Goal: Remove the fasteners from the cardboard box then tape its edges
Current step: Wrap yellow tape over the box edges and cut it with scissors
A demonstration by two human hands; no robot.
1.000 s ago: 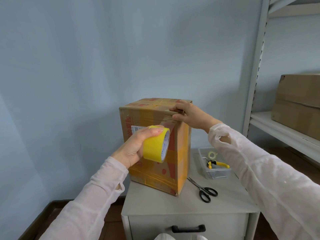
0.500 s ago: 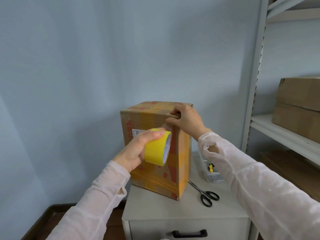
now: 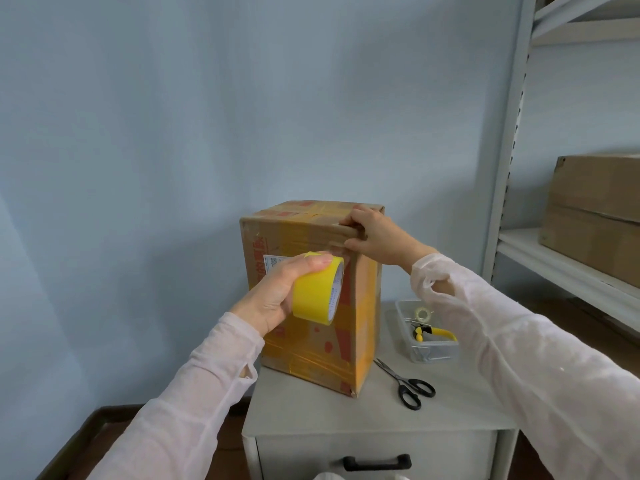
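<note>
At the near top corner of the tall brown cardboard box [image 3: 311, 292], tape start pinned and roll ready to run.

Standing upright on the pale grey desk [image 3: 367, 415], the box has its long axis vertical; its near vertical edge faces the camera, between the two hands. The right hand [image 3: 375, 237] is nearer the top edge: its grip is clenched over that corner, thumb on the near face and fingers on the lid, apparently pressing a tape end down, though the strip itself is too faint to make out. The left hand [image 3: 277, 292], lower and to the left, has its grip wrapped around the yellow roll of packing tape [image 3: 320, 292], which sits just beside the near vertical edge. Black scissors [image 3: 408, 384] and a clear plastic tray [image 3: 427, 332] lie right of the box.
</note>
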